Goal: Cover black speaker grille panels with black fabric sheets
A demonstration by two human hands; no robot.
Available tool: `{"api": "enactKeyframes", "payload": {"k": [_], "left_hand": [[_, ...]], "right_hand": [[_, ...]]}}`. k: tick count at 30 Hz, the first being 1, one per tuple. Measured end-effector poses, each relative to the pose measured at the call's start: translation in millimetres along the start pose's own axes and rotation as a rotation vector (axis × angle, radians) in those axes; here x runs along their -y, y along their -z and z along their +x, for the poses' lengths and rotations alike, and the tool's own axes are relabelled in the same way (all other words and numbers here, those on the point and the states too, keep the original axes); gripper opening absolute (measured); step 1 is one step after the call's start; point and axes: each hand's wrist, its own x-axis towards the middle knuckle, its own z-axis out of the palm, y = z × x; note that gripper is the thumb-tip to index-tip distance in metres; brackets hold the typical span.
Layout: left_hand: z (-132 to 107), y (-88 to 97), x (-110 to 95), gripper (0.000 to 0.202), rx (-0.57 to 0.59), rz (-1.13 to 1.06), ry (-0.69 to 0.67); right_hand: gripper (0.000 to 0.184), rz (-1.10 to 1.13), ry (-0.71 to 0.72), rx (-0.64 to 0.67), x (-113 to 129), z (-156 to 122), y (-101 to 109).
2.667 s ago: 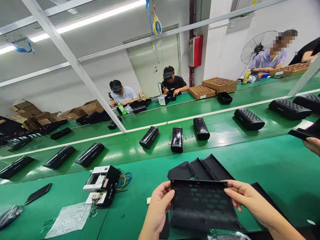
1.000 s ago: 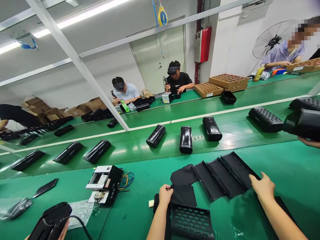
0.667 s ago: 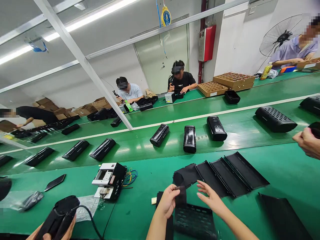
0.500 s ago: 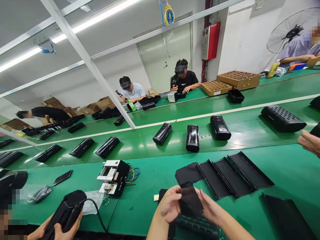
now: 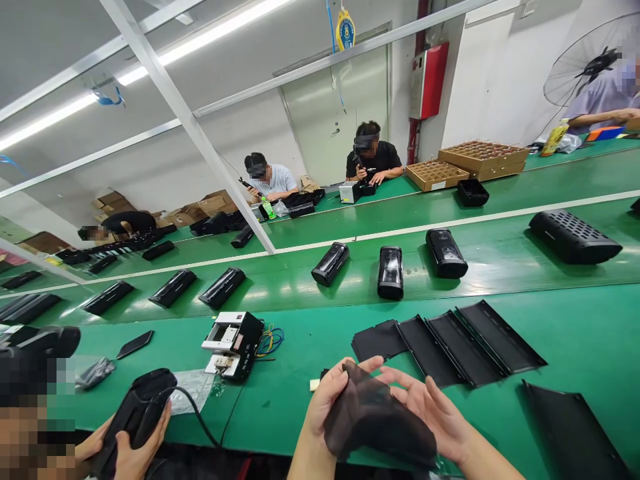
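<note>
Both my hands hold a thin dark mesh cloth (image 5: 373, 417) just above the near edge of the green bench. My left hand (image 5: 327, 397) pinches its left edge with thumb and fingers. My right hand (image 5: 433, 417) lies under its right side, fingers spread and partly curled against it. The perforated black panel is hidden beneath the cloth. Ahead of my hands lie a stack of dark cloth pieces (image 5: 377, 339) and overlapping black curved panels (image 5: 470, 341).
Another black panel (image 5: 570, 427) lies at the right. A co-worker's hand (image 5: 133, 443) at lower left grips a black corded device. A black-and-white unit with coloured wires (image 5: 233, 341) sits left of centre. Black speaker housings (image 5: 390, 272) ride the conveyor; more workers sit beyond.
The perforated panel went down onto the bench. My left hand picked a mesh cloth from the stack, and both hands now spread it over the panel. The view drifted left.
</note>
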Motion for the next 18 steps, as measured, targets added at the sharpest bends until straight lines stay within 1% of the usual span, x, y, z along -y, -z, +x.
{"api": "enactKeyframes", "payload": {"k": [1, 2, 3, 4, 5, 6, 7, 8, 9, 10, 11, 12, 13, 14, 15, 16, 18], "left_hand": [[-6.0, -42.1, 11.3, 0.059, 0.088, -0.012, 0.020], [-11.3, -83.8, 22.0, 0.055, 0.148, -0.019, 0.039], [-15.4, -121.3, 31.2, 0.051, 0.194, -0.029, 0.055], [-18.1, -152.1, 38.5, 0.047, 0.237, -0.042, 0.067], [-19.5, -175.1, 43.9, 0.043, 0.286, -0.070, 0.077], [-20.0, -190.8, 47.7, 0.037, 0.351, -0.131, 0.083], [-20.1, -200.3, 50.6, 0.031, 0.409, -0.200, 0.077], [-20.1, -205.4, 53.2, 0.025, 0.446, -0.252, 0.055], [-20.6, -207.9, 56.2, 0.020, 0.460, -0.277, 0.021], [-21.6, -209.5, 59.9, 0.018, 0.449, -0.257, -0.019], [-23.3, -211.3, 64.3, 0.019, 0.416, -0.186, -0.067], [-25.5, -213.7, 69.1, 0.020, 0.385, -0.087, -0.114], [-28.2, -216.8, 73.8, 0.019, 0.361, 0.019, -0.160], [-31.1, -220.1, 78.1, 0.019, 0.343, 0.115, -0.206], [-33.7, -222.9, 81.5, 0.022, 0.336, 0.189, -0.246], [-35.7, -224.6, 84.0, 0.027, 0.336, 0.233, -0.279], [-36.4, -223.5, 87.1, 0.037, 0.361, 0.248, -0.307]], "right_hand": [[0.063, -0.014, 0.006, -0.008, 0.4, -0.7, 0.2], [0.060, -0.035, 0.017, -0.025, 1.1, -0.9, 0.9], [0.057, -0.067, 0.033, -0.061, 2.2, -1.0, 1.7], [0.053, -0.117, 0.060, -0.137, 3.9, -1.1, 2.2], [0.048, -0.190, 0.099, -0.255, 5.8, -1.4, 2.0], [0.042, -0.285, 0.144, -0.385, 7.9, -2.0, 0.8], [0.037, -0.387, 0.185, -0.493, 9.6, -3.2, -1.7], [0.034, -0.482, 0.212, -0.544, 10.6, -4.7, -5.4], [0.033, -0.555, 0.227, -0.524, 10.7, -6.5, -10.1], [0.036, -0.602, 0.227, -0.445, 9.7, -8.2, -15.6], [0.042, -0.623, 0.212, -0.339, 7.8, -9.5, -21.1], [0.048, -0.629, 0.198, -0.248, 5.2, -10.1, -26.2], [0.055, -0.632, 0.191, -0.202, 2.5, -9.9, -30.4], [0.058, -0.635, 0.192, -0.204, -0.1, -8.7, -33.3], [0.057, -0.635, 0.195, -0.241, -2.2, -6.9, -34.9], [0.052, -0.627, 0.199, -0.289, -3.5, -4.7, -35.0], [0.041, -0.592, 0.214, -0.354, -3.6, -0.1, -32.8]]}}
